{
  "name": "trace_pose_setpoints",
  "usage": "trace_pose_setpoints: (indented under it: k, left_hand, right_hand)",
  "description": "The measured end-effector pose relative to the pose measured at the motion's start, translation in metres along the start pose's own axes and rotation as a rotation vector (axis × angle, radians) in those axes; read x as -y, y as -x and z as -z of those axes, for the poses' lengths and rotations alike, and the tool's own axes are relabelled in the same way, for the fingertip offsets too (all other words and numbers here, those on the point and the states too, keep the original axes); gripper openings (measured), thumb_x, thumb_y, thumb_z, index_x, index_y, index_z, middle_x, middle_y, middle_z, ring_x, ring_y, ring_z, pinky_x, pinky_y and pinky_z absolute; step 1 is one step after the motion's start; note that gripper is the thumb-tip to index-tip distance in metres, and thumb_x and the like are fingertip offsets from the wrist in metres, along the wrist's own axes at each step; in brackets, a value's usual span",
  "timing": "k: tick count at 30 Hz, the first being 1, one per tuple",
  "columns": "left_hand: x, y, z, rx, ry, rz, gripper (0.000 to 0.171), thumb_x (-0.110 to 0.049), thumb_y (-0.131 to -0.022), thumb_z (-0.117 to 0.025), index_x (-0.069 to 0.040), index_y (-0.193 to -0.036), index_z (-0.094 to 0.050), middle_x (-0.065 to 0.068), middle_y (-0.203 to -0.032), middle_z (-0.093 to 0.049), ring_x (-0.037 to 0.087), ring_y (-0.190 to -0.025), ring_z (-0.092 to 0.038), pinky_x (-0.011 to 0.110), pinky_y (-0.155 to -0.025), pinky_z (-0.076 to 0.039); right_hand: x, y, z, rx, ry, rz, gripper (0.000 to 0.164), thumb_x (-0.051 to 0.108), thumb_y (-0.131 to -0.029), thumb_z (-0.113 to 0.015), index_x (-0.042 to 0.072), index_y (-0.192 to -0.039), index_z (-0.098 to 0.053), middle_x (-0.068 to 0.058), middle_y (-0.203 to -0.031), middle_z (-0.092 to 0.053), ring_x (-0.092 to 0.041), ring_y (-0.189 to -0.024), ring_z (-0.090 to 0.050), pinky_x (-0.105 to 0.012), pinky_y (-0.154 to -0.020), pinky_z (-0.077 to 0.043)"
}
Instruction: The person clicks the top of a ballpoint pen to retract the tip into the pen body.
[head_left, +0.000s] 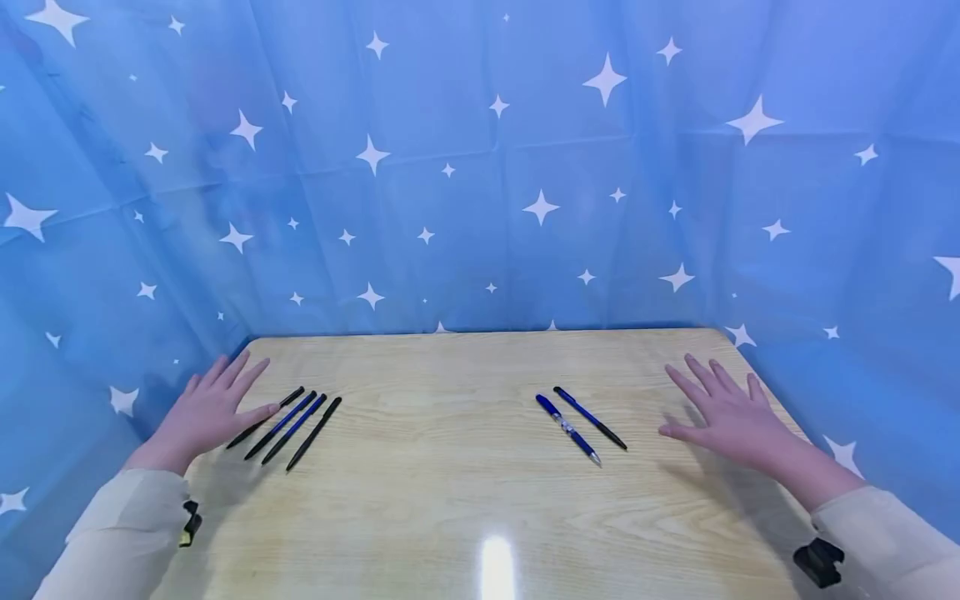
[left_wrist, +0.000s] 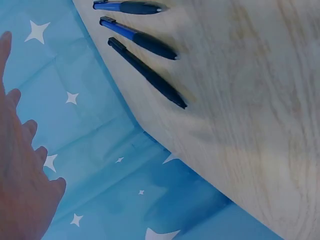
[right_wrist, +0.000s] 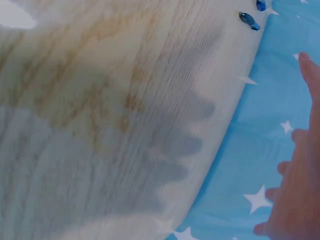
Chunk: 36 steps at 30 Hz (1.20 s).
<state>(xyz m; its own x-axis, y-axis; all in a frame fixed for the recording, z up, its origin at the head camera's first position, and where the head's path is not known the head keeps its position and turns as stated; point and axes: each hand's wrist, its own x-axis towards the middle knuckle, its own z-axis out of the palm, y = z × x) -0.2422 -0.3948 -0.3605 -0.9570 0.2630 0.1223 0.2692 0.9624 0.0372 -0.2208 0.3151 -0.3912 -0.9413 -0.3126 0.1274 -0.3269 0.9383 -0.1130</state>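
The left hand (head_left: 204,419) is hovering spread wide, with four pens (head_left: 281,426) lying at its three o'clock on the wood-grain surface (head_left: 435,492); the right hand (head_left: 729,423) is hovering equally wide, two blue pens (head_left: 588,416) lying at its nine o'clock.
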Motion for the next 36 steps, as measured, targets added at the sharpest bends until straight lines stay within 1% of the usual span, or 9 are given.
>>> trace_pose_setpoints:
  k: [4, 10, 15, 18, 21, 28, 32, 35, 36]
  left_hand:
    - [-0.004, -0.006, 0.006, 0.011, -0.012, -0.011, 0.088, -0.060, -0.091, -0.056, -0.014, -0.157, -0.018, 0.023, -0.160, -0.007, 0.054, -0.140, -0.008, 0.076, -0.102, -0.007]
    - [-0.006, -0.016, 0.009, 0.030, 0.005, -0.042, 0.094, -0.067, -0.085, -0.058, -0.010, -0.154, -0.027, 0.026, -0.157, -0.016, 0.053, -0.138, -0.015, 0.073, -0.104, -0.012]
    - [0.001, -0.023, 0.006, 0.034, 0.021, -0.068, 0.088, -0.054, -0.085, -0.069, -0.007, -0.150, -0.033, 0.030, -0.148, -0.030, 0.054, -0.132, -0.027, 0.070, -0.102, -0.024]
    - [0.005, -0.027, 0.004, 0.065, 0.042, -0.041, 0.082, -0.045, -0.086, -0.072, -0.005, -0.149, -0.036, 0.032, -0.142, -0.037, 0.054, -0.127, -0.034, 0.069, -0.097, -0.032]
    - [0.008, -0.031, 0.003, 0.106, 0.067, -0.003, 0.079, -0.045, -0.088, -0.070, -0.004, -0.147, -0.039, 0.033, -0.138, -0.040, 0.054, -0.122, -0.040, 0.068, -0.092, -0.038]
    - [0.015, -0.042, -0.003, 0.205, 0.138, 0.023, 0.073, -0.044, -0.090, -0.068, 0.002, -0.141, -0.045, 0.033, -0.130, -0.050, 0.052, -0.117, -0.047, 0.070, -0.091, -0.037]
    - [0.018, -0.045, -0.007, 0.280, 0.216, 0.062, 0.066, -0.037, -0.092, -0.067, 0.004, -0.139, -0.046, 0.033, -0.125, -0.054, 0.052, -0.114, -0.050, 0.072, -0.091, -0.034]
    - [0.020, -0.047, -0.009, 0.323, 0.247, 0.076, 0.060, -0.029, -0.091, -0.069, 0.005, -0.136, -0.048, 0.034, -0.124, -0.054, 0.052, -0.113, -0.050, 0.067, -0.090, -0.039]
    - [0.020, -0.048, -0.011, 0.332, 0.247, 0.075, 0.058, -0.027, -0.091, -0.069, 0.004, -0.136, -0.049, 0.034, -0.124, -0.054, 0.052, -0.113, -0.051, 0.063, -0.087, -0.043]
  right_hand:
    - [-0.001, 0.004, -0.001, 0.010, -0.038, 0.009, 0.097, 0.065, -0.088, -0.057, 0.021, -0.158, -0.007, -0.020, -0.160, -0.006, -0.054, -0.139, -0.010, -0.076, -0.101, 0.004]
    - [-0.003, 0.008, -0.003, -0.006, -0.135, 0.078, 0.094, 0.055, -0.088, -0.064, 0.020, -0.158, -0.012, -0.019, -0.160, -0.009, -0.052, -0.139, -0.013, -0.077, -0.101, -0.001]
    - [0.001, 0.011, -0.004, -0.025, -0.252, 0.148, 0.086, 0.043, -0.088, -0.070, 0.013, -0.155, -0.025, -0.023, -0.155, -0.023, -0.052, -0.135, -0.024, -0.076, -0.100, -0.013]
    - [0.005, 0.011, -0.005, -0.030, -0.319, 0.161, 0.079, 0.039, -0.088, -0.071, 0.008, -0.151, -0.034, -0.023, -0.150, -0.033, -0.052, -0.131, -0.031, -0.073, -0.097, -0.024]
    - [0.010, 0.012, -0.005, -0.018, -0.395, 0.165, 0.072, 0.036, -0.089, -0.072, 0.004, -0.146, -0.041, -0.024, -0.145, -0.040, -0.051, -0.129, -0.036, -0.070, -0.095, -0.032]
    - [0.024, 0.018, -0.003, 0.057, -0.507, 0.160, 0.060, 0.033, -0.090, -0.071, 0.009, -0.141, -0.050, -0.017, -0.139, -0.049, -0.046, -0.127, -0.042, -0.064, -0.093, -0.040]
    - [0.030, 0.018, -0.004, 0.091, -0.553, 0.199, 0.051, 0.029, -0.092, -0.069, 0.011, -0.137, -0.054, -0.008, -0.134, -0.055, -0.029, -0.126, -0.048, -0.045, -0.094, -0.046]
    - [0.034, 0.018, -0.008, 0.126, -0.601, 0.240, 0.046, 0.026, -0.093, -0.069, 0.011, -0.134, -0.056, -0.005, -0.131, -0.058, -0.014, -0.120, -0.052, -0.033, -0.092, -0.047]
    - [0.035, 0.019, -0.009, 0.136, -0.610, 0.247, 0.045, 0.026, -0.093, -0.069, 0.011, -0.133, -0.057, -0.005, -0.130, -0.059, -0.010, -0.118, -0.052, -0.033, -0.091, -0.047]
